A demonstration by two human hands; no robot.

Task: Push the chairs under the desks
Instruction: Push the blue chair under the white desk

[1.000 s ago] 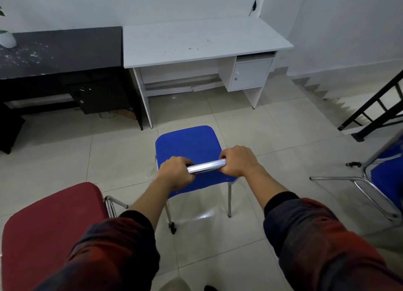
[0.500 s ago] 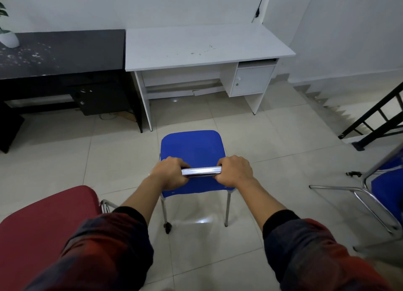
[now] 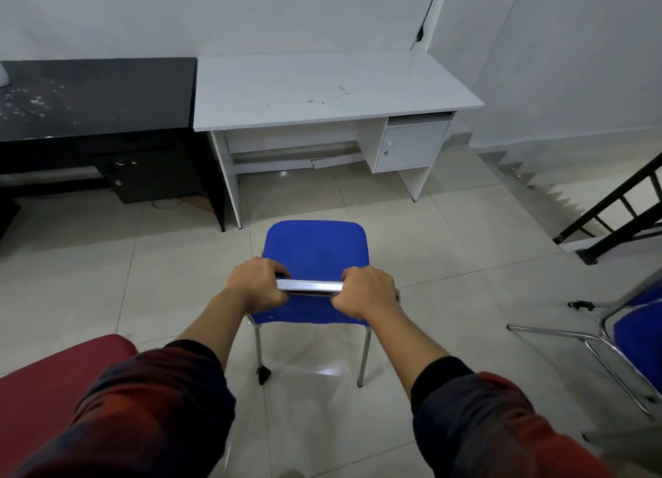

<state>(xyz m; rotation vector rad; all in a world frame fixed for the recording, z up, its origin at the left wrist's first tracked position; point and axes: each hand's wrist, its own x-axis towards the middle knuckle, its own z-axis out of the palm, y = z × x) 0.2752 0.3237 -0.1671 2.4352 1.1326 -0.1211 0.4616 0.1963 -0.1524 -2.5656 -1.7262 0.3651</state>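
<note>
A blue chair (image 3: 317, 250) with chrome legs stands on the tiled floor, facing the white desk (image 3: 322, 90). Its front edge is still short of the desk's open knee space. My left hand (image 3: 256, 284) grips the left end of the chair's chrome top rail (image 3: 310, 287). My right hand (image 3: 367, 291) grips the right end of the same rail. A black desk (image 3: 96, 97) stands to the left of the white one, touching it.
A red chair seat (image 3: 53, 388) is close at my lower left. Another blue chair with a chrome frame (image 3: 630, 338) stands at the right edge. A black stair railing (image 3: 616, 209) and steps lie at the far right. The white desk has a small cupboard (image 3: 412, 146) on its right side.
The blue chair has moved forward toward the white desk with both hands on its rail, and I have followed. The desks now look closer and the red chair has slid back.
</note>
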